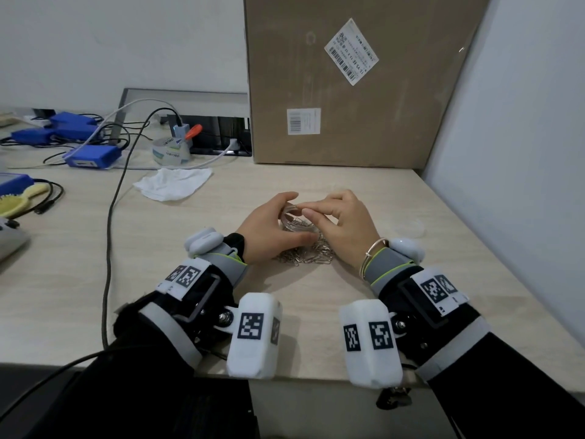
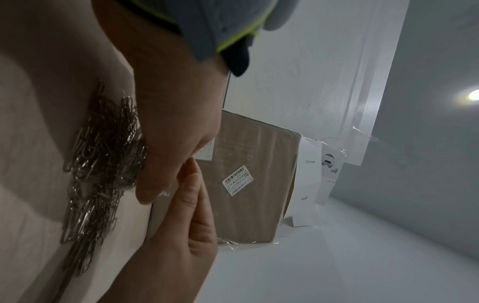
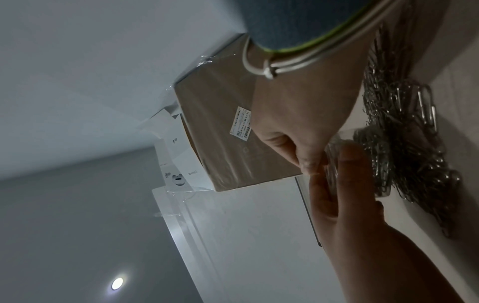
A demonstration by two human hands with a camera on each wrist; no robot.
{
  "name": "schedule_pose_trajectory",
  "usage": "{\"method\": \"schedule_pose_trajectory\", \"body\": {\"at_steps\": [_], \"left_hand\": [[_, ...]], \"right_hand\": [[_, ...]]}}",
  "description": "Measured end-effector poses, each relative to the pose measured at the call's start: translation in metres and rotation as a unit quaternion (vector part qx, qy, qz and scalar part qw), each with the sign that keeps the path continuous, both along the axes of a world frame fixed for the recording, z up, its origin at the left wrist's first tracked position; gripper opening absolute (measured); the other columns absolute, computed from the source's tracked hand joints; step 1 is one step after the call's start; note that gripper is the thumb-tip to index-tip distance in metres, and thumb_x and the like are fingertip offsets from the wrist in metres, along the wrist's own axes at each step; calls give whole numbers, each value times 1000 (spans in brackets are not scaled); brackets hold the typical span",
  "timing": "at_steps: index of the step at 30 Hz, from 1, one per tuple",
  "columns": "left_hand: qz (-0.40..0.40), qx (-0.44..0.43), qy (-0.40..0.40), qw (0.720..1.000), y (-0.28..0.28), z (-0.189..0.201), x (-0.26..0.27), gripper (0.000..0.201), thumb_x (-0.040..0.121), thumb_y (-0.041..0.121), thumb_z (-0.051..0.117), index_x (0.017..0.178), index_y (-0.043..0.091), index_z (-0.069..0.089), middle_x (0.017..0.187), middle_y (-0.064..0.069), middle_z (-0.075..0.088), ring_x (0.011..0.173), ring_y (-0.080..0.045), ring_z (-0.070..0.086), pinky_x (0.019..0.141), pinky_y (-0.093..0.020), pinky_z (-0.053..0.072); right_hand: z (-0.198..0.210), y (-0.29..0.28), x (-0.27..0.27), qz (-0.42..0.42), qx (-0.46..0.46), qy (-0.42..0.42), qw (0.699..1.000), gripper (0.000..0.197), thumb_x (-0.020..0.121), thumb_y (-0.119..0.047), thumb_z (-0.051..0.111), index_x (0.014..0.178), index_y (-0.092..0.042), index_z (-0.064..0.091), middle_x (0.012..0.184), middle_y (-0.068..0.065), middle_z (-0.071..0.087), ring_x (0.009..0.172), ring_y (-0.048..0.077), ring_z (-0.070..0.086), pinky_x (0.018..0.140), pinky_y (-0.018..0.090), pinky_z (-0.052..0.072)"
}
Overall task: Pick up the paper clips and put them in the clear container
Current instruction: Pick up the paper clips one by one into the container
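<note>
The small clear round plastic container point(image 1: 296, 224) stands on the pale wood-grain desk point(image 1: 285, 299), held in the curled grip of the left hand point(image 1: 269, 231), thumb on the near wall and fingers round the far rim. The right hand point(image 1: 343, 224) is poised over its mouth with thumb and forefinger pinched together; whether a clip sits in that narrow grip cannot be told, the fingertips being too small in the head view and masked in both wrist views. Some clips already lie inside. The loose heap of silver wire paper clips point(image 1: 308, 256) rests on the desk just in front of the container, touching its base. To do this step well, the release should probably come low inside the rim, with the left hand holding the container steady, since linked clips may drag neighbours along. The clear round lid point(image 1: 410, 228) lies apart to the right. A tall brown cardboard box point(image 1: 348, 90) closes the rear, a grey partition wall point(image 1: 512, 153) the right; open room lies leftward and toward the near edge.
</note>
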State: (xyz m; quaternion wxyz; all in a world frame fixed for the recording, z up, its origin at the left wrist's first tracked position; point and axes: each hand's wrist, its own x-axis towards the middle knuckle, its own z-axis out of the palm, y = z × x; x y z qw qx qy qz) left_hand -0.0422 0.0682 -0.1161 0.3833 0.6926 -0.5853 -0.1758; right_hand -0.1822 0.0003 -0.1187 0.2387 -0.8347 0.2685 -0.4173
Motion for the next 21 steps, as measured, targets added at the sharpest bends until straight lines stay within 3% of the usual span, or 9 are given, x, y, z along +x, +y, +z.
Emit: {"method": "schedule_pose_trajectory", "body": {"at_steps": [3,7,9,11,13,17,21], "left_hand": [[8,-4,7,1000,0,0,1,83,72,33,79,141,21,36,115,10,57,104,-5,54,77,-1,37],[71,-10,16,997,-3,-2,6,82,71,37,78,140,19,37,122,3,58,108,-13,55,95,-24,41],[122,-13,32,992,-5,-3,11,81,71,38,77,139,18,37,124,0,58,111,-17,57,99,-30,42],[160,-16,45,986,-6,-3,15,80,73,37,75,139,17,36,127,-2,58,115,-19,56,101,-31,41],[168,-16,52,984,-7,-3,15,80,73,37,75,140,16,35,129,-3,57,116,-20,56,101,-30,40],[153,-16,54,987,-7,-3,13,79,75,35,75,140,15,35,129,-4,57,116,-18,55,92,-22,35],[146,-15,57,988,-7,-4,14,78,75,34,75,139,15,36,128,-4,57,115,-18,54,91,-22,36]], "right_hand": [[0,0,1,-8,2,0,1000,22,89,-29,55,105,-26,70,86,-26,50,102,13,47,102,43,35],[-2,-6,1,-41,0,-24,999,23,91,-32,52,101,-23,70,101,-9,70,102,17,53,96,42,41],[-7,-10,0,-40,9,57,998,27,85,-41,59,103,-24,68,107,-6,69,103,18,53,95,43,42],[-12,-11,1,-23,12,190,982,44,76,-55,62,111,-29,64,116,-6,65,111,20,50,98,44,39],[-15,-11,2,-4,7,259,966,52,71,-59,65,115,-31,61,117,-5,62,113,21,48,98,43,39],[-14,-15,3,24,10,225,974,30,76,-40,69,102,-24,67,98,0,60,90,16,52,87,34,43],[-13,-14,3,30,1,196,980,11,78,-21,68,89,-19,66,83,-6,55,71,8,47,74,27,41]]}}
